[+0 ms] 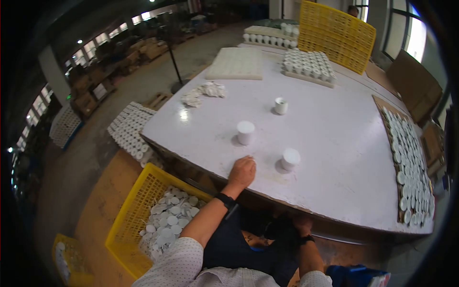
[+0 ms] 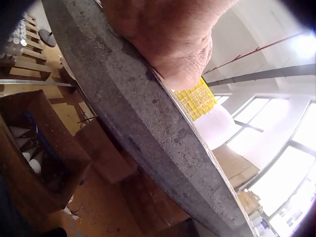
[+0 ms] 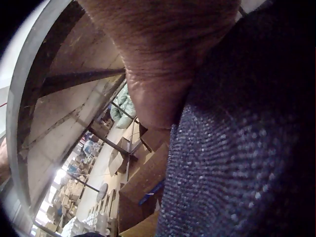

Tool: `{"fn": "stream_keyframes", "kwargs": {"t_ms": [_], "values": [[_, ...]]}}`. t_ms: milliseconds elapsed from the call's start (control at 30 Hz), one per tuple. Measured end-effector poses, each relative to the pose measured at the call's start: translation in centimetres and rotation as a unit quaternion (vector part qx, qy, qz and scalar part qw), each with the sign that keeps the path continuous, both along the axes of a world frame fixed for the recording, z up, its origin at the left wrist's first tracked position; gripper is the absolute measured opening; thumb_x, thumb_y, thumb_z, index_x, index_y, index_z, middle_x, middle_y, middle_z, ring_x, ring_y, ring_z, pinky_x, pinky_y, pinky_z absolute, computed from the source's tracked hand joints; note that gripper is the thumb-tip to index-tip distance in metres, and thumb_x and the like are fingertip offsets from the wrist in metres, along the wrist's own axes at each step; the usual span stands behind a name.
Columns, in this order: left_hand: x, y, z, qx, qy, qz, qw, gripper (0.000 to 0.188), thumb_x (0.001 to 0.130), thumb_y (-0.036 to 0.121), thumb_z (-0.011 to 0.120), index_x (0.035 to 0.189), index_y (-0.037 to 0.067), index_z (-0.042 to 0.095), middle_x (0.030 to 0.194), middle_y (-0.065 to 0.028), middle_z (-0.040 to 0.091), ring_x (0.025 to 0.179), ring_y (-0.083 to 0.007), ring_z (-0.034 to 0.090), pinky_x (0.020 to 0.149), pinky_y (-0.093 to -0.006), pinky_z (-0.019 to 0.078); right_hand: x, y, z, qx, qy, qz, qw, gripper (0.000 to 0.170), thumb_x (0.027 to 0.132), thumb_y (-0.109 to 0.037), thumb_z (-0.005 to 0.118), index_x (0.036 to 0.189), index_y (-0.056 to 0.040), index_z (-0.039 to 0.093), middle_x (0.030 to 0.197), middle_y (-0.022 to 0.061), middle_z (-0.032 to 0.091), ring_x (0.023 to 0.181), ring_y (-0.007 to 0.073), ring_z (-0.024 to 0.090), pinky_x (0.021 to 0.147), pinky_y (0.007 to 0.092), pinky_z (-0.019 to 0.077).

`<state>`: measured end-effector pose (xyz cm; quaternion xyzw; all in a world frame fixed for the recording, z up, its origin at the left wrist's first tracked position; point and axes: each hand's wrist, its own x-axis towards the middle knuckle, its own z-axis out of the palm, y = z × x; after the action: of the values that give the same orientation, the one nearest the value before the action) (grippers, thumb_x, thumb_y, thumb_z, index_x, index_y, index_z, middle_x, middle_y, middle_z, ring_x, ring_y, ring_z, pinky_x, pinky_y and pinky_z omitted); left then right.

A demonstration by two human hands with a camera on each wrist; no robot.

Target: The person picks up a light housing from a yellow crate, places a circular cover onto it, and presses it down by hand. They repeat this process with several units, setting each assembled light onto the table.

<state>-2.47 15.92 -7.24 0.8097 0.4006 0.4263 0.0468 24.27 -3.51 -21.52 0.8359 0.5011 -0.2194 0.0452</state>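
Note:
Near the front edge of the white table (image 1: 334, 191), the left hand (image 1: 243, 171) rests with its fingers bent; whether it holds something small cannot be seen. A white lidded cup (image 1: 245, 133) stands just beyond it, and a second one (image 1: 290, 159) stands to its right. Farther back is a white cup with an open top (image 1: 281, 106). The right hand (image 1: 302, 224) is low at the table's front edge beside the dark-clothed leg, its fingers hidden. In the left wrist view the heel of the left hand (image 2: 173, 44) lies over the table edge; the right wrist view shows the right hand (image 3: 158, 74) against dark cloth.
A yellow crate (image 1: 119, 215) of white discs stands at the left below the table. Crumpled cloth (image 1: 213, 89), a pale slab (image 1: 235, 63) and a tray of cups (image 1: 308, 67) lie farther back. A board of white discs (image 1: 409, 167) lines the right side.

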Motion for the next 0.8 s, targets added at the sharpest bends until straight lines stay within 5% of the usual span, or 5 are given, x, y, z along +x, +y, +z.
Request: {"fn": "stream_keyframes", "kwargs": {"t_ms": [333, 367, 433, 533, 800], "values": [[-0.1, -0.3, 0.7, -0.007, -0.017, -0.004, 1.000, 0.010, 0.081, 0.010, 0.054, 0.081, 0.000, 0.056, 0.093, -0.0171, 0.062, 0.097, -0.0314, 0.057, 0.087, -0.0394, 0.0432, 1.2, -1.2, -6.1, 0.259, -0.135, 0.115, 0.949, 0.038, 0.082, -0.043, 0.051, 0.097, -0.0130, 0.068, 0.098, 0.0102, 0.065, 0.086, 0.0317, 0.063, 0.074, 0.0370, 0.0499], [-0.1, -0.3, 0.8, -0.008, -0.016, -0.010, 1.000, 0.010, 0.081, 0.010, 0.053, 0.081, 0.000, 0.056, 0.093, -0.0173, 0.062, 0.097, -0.0314, 0.057, 0.087, -0.0395, 0.0431, 0.3, -1.3, -4.5, 0.259, -0.132, 0.121, 0.949, 0.038, 0.082, -0.043, 0.051, 0.097, -0.0130, 0.068, 0.098, 0.0102, 0.065, 0.086, 0.0317, 0.063, 0.074, 0.0370, 0.0499], [0.0, -0.5, 0.8, -0.007, -0.016, -0.010, 1.000, 0.011, 0.082, 0.010, 0.053, 0.082, 0.000, 0.056, 0.093, -0.0177, 0.062, 0.097, -0.0315, 0.057, 0.087, -0.0395, 0.0427, -4.4, -2.0, 5.5, 0.345, 0.260, 0.061, 0.900, 0.028, 0.082, -0.027, 0.058, 0.098, -0.0062, 0.066, 0.094, 0.0116, 0.066, 0.085, 0.0273, 0.064, 0.074, 0.0334, 0.0489], [0.0, -0.4, 0.5, -0.008, -0.015, -0.005, 1.000, 0.012, 0.082, 0.011, 0.052, 0.082, 0.000, 0.056, 0.093, -0.0180, 0.062, 0.098, -0.0318, 0.057, 0.088, -0.0394, 0.0423, -8.4, -2.1, 11.8, 0.328, 0.447, 0.037, 0.831, 0.019, 0.079, -0.009, 0.061, 0.096, 0.0000, 0.064, 0.089, 0.0116, 0.066, 0.084, 0.0200, 0.063, 0.075, 0.0296, 0.0475], [-0.1, -0.3, 0.5, -0.011, 0.001, -0.005, 1.000, 0.013, 0.082, 0.011, 0.052, 0.083, -0.001, 0.057, 0.094, -0.0185, 0.062, 0.098, -0.0324, 0.057, 0.087, -0.0399, 0.0424, -7.6, -3.2, 34.3, 0.652, 0.238, 0.126, 0.709, 0.030, 0.077, -0.005, 0.051, 0.104, 0.0075, 0.053, 0.099, 0.0195, 0.056, 0.091, 0.0286, 0.055, 0.081, 0.0385, 0.0438]]}}
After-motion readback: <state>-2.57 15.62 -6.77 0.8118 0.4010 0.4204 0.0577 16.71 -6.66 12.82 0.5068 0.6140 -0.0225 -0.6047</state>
